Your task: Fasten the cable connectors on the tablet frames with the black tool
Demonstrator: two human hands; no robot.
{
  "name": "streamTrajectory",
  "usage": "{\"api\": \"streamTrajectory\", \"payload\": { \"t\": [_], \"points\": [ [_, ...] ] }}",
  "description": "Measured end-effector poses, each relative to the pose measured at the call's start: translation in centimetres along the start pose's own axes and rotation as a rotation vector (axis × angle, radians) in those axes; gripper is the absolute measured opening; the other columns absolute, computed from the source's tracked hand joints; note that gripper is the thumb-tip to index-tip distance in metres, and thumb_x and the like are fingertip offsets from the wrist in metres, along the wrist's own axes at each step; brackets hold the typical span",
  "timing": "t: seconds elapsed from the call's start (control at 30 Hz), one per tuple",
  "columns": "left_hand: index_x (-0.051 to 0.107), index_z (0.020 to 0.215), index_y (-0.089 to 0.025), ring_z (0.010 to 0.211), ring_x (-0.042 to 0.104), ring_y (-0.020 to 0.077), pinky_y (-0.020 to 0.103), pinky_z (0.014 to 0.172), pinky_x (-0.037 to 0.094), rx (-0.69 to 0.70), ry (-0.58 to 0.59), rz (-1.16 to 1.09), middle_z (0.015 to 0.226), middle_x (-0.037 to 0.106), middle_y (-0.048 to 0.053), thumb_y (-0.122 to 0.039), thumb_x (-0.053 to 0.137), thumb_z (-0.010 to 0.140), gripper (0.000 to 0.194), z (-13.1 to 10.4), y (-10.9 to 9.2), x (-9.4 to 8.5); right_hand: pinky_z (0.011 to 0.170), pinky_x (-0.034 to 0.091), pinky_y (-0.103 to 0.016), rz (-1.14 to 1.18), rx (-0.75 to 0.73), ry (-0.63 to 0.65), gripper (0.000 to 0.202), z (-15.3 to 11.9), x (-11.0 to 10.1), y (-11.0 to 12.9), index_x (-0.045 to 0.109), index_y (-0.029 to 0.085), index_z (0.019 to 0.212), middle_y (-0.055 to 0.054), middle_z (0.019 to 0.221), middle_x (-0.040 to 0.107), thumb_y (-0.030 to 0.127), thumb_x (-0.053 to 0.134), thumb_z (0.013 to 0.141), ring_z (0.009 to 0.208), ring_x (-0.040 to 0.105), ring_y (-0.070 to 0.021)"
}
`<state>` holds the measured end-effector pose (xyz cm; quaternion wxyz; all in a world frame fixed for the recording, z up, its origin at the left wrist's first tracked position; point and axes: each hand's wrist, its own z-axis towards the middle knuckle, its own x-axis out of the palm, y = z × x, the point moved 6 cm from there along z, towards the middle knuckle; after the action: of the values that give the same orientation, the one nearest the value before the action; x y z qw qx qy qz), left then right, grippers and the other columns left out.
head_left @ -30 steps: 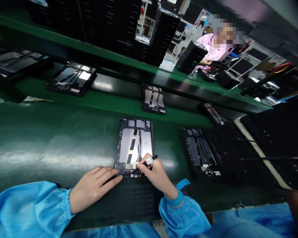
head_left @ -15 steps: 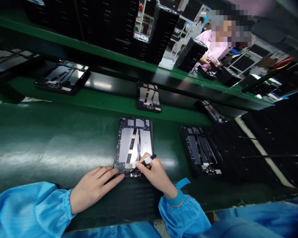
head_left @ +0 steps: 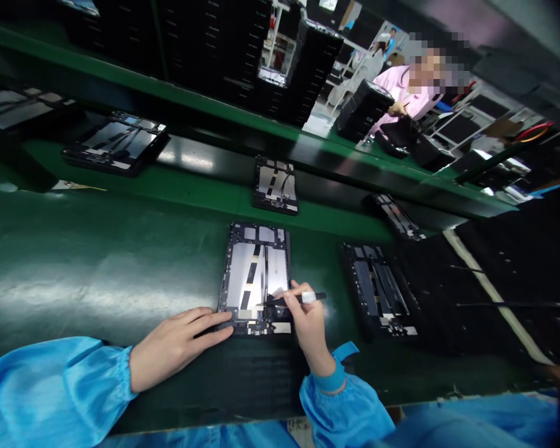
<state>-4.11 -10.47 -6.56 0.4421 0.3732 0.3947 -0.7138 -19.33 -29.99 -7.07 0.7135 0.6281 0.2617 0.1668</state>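
Observation:
An opened tablet [head_left: 275, 267] lies flat on the green bench before me, its silver inner plate, dark ribbon cables and lower circuit board exposed. My left hand [head_left: 180, 342] rests at its lower left corner, fingers stretched out and fingertips touching the frame. Between the thumb and fingers of my right hand [head_left: 308, 323] are black tweezers [head_left: 318, 297] with a white wrap. They lie almost level, tips pointing left over the lower part of the dark cable. Whether the tips grip the cable I cannot tell.
Another opened tablet [head_left: 378, 286] sits to the right. Behind, a lower strip holds more opened tablets [head_left: 276, 183] [head_left: 116, 143]. Tall black stacks [head_left: 210, 50] stand on the green shelf [head_left: 242, 109]. Across it works a person in pink [head_left: 401, 87].
My right hand has moved right and slightly up the tablet, swinging the tweezers from a slant to nearly level. The lower board is now more exposed. My left hand stays at the corner.

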Motion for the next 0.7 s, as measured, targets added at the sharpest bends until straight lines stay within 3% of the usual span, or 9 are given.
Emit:
{"api": "streamTrajectory", "payload": {
  "t": [0.07, 0.17, 0.23, 0.33, 0.47, 0.7],
  "points": [
    [0.063, 0.129, -0.02, 0.107, 0.06, 0.0204, 0.032, 0.094, 0.05, 0.009, -0.037, -0.015, 0.131, 0.069, 0.005, -0.014, 0.036, 0.11, 0.033, 0.2, -0.1, -0.4, 0.08, 0.051, -0.035, 0.08, 0.04, -0.004, 0.031, 0.2, 0.4, -0.8, 0.064, 0.022, 0.077, -0.004, 0.079, 0.072, 0.048, 0.071, 0.092, 0.081, 0.07, -0.0235],
    [0.066, 0.115, -0.018, 0.095, 0.063, 0.0184, 0.032, 0.091, 0.048, 0.006, -0.096, 0.017, 0.111, 0.074, 0.003, -0.028, 0.045, 0.111, 0.023, 0.4, -0.9, -1.0, 0.085, 0.052, -0.037, 0.181, 0.07, 0.178, 0.037, 0.5, 3.1, -0.8, 0.065, 0.022, 0.078, -0.006, 0.083, 0.076, 0.057, 0.074, 0.089, 0.084, 0.072, -0.0248],
    [0.066, 0.115, -0.019, 0.088, 0.063, 0.0185, 0.031, 0.084, 0.048, -0.028, -0.083, 0.122, 0.103, 0.073, 0.003, -0.031, 0.047, 0.111, 0.023, 0.1, -1.1, -1.0, 0.087, 0.052, -0.037, 0.243, 0.08, 0.302, 0.04, 0.5, 5.2, -0.3, 0.064, 0.022, 0.078, -0.006, 0.083, 0.077, 0.06, 0.075, 0.088, 0.084, 0.072, -0.0248],
    [0.065, 0.123, -0.019, 0.086, 0.063, 0.0199, 0.031, 0.077, 0.047, -0.114, -0.033, 0.273, 0.102, 0.071, 0.004, -0.029, 0.049, 0.109, 0.024, -0.5, 0.4, -1.0, 0.094, 0.053, -0.04, 0.331, 0.104, 0.278, 0.043, 0.7, 6.5, -0.4, 0.061, 0.023, 0.078, -0.003, 0.078, 0.074, 0.064, 0.075, 0.086, 0.08, 0.071, -0.0232],
    [0.066, 0.124, -0.018, 0.09, 0.063, 0.0222, 0.033, 0.077, 0.05, -0.223, -0.018, 0.323, 0.106, 0.07, 0.007, -0.031, 0.053, 0.107, 0.025, 0.0, 5.8, -1.4, 0.121, 0.035, -0.05, 0.253, 0.096, 0.065, 0.049, -0.1, 4.6, -2.5, 0.061, 0.023, 0.073, 0.002, 0.071, 0.064, 0.07, 0.075, 0.083, 0.074, 0.065, -0.0198],
    [0.068, 0.123, -0.016, 0.104, 0.063, 0.0268, 0.039, 0.089, 0.053, -0.534, -0.023, 0.37, 0.111, 0.069, 0.012, -0.026, 0.065, 0.099, 0.026, 5.5, 19.2, -1.8, 0.124, 0.035, -0.052, 0.156, 0.106, 0.035, 0.044, -1.9, 2.3, -6.1, 0.065, 0.029, 0.072, 0.0, 0.071, 0.063, 0.07, 0.067, 0.088, 0.075, 0.065, -0.0264]
  ]
}}
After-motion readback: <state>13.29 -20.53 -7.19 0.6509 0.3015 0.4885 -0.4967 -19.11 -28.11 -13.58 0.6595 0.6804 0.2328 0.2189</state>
